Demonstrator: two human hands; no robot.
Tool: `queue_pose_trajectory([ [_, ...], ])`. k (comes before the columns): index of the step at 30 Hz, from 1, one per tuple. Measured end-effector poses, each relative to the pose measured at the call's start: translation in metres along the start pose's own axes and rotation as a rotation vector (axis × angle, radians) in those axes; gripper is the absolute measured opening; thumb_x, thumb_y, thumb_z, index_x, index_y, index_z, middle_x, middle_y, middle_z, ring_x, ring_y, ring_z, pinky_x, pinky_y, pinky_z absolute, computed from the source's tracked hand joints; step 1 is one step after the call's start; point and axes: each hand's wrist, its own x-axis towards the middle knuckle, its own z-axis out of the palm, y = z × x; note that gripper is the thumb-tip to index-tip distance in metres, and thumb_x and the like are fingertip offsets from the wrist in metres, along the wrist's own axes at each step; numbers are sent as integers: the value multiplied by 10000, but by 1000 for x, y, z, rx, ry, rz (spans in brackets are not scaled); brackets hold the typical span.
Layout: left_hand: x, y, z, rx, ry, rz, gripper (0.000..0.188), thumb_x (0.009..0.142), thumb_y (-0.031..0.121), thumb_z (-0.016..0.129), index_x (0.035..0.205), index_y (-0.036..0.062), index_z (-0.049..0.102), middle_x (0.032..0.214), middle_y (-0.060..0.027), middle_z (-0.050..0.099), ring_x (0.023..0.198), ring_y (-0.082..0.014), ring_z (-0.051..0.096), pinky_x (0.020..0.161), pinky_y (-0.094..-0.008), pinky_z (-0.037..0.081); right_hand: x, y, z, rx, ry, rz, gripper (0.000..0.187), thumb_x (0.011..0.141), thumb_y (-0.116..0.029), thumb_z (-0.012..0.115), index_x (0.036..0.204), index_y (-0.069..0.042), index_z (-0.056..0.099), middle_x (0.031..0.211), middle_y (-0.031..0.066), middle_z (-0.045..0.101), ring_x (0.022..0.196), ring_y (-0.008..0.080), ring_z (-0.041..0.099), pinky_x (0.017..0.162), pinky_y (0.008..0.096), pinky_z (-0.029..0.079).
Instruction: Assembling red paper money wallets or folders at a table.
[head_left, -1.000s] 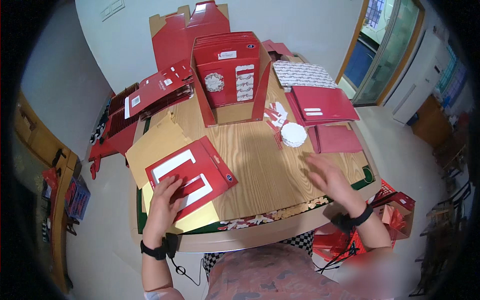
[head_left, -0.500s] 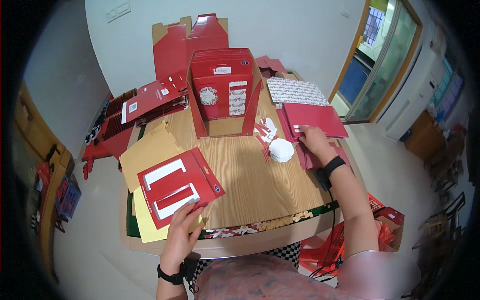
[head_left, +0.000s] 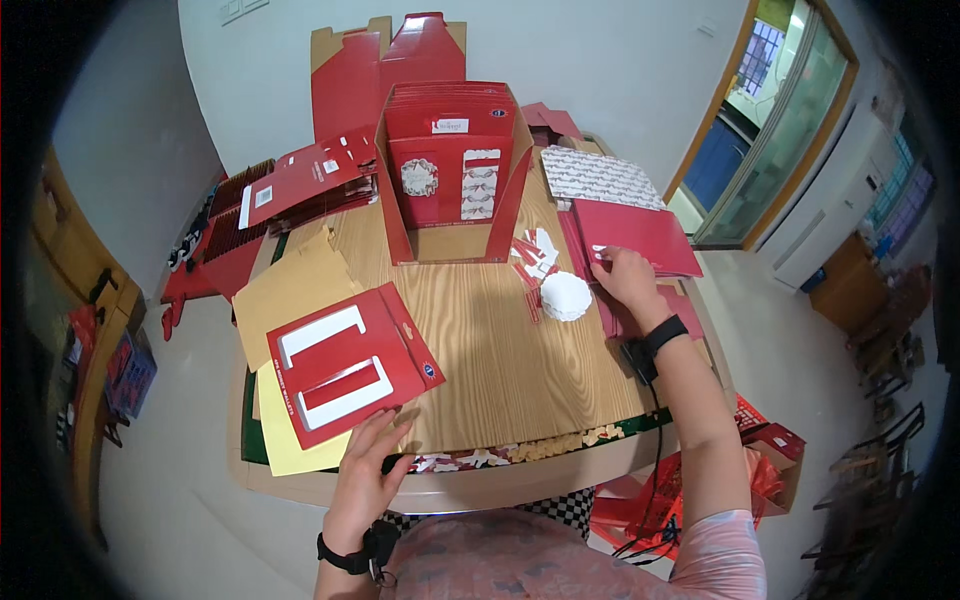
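Observation:
My left hand (head_left: 372, 477) lies at the near edge of a red card sleeve (head_left: 352, 310) with white cut-out shapes, fingers stretched out and its fingertips by the sleeve's lower corner. Beneath that sleeve are a yellow sheet (head_left: 285, 425) and tan envelopes (head_left: 285, 288). At the right, my right hand (head_left: 632, 284) has its fingers bent together at the near left corner of the top red card (head_left: 640, 232) in a stack; its thumb is partly hidden. Just left of this hand are a white scalloped disc (head_left: 566, 297) and small red and white paper strips (head_left: 536, 253).
A tall red display box (head_left: 395, 215) holding upright red packs stands mid-table. Red packs (head_left: 300, 182) pile up at the left. A patterned sheet (head_left: 598, 180) lies behind the red cards. Small paper scraps (head_left: 560, 447) line the table's front edge; a red basket (head_left: 665, 510) sits below right.
My right hand's fingers have bent in more at the corner of the red card. The left hand stays by the sleeve. The whole view has shifted slightly.

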Motion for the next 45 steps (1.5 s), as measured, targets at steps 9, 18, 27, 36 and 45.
queue_pose_trajectory([
  [9, 4, 9, 1, -35, -14, -13, 429, 739, 24, 715, 1156, 32, 613, 1239, -173, 548, 1190, -348, 492, 976, -409, 431, 10, 8, 10, 389, 87, 332, 303, 775, -286, 635, 938, -43, 711, 861, 197, 680, 817, 364, 656, 743, 428, 518],
  [18, 19, 22, -7, -285, -78, -75, 484, 799, 41, 670, 1266, 34, 541, 1309, -154, 525, 1213, -281, 504, 998, -386, 409, -75, -84, -120, 503, 793, -224, 132, 878, -77, 600, 962, 12, 650, 952, 141, 668, 837, 238, 646, 771, 305, 504],
  [27, 43, 44, 12, -1231, 61, -387, 282, 903, 6, 575, 1183, -24, 561, 1146, -92, 624, 1026, -154, 596, 890, -294, 476, -215, -180, -65, 592, 48, -964, 332, 820, -211, 672, 1100, -41, 617, 1331, 150, 505, 1241, 294, 491, 1034, 470, 375],
  [36, 15, 26, -2, -1199, 49, -319, 318, 830, -74, 630, 1138, -9, 586, 1067, -71, 649, 961, -132, 608, 859, -277, 490, -173, -77, -79, 1630, -243, 266, 375, 762, 52, 688, 1128, 4, 622, 1204, 97, 601, 1089, 179, 573, 923, 325, 459],
  [45, 25, 53, 11, -554, 69, 6, 1076, 730, 16, 771, 1490, 19, 8, 1427, -200, 339, 1297, -286, 402, 1048, -365, 365, -197, -93, -91, 1474, -180, 229, 284, 749, 105, 672, 1018, 13, 669, 942, 37, 684, 861, 107, 621, 775, 266, 495],
])
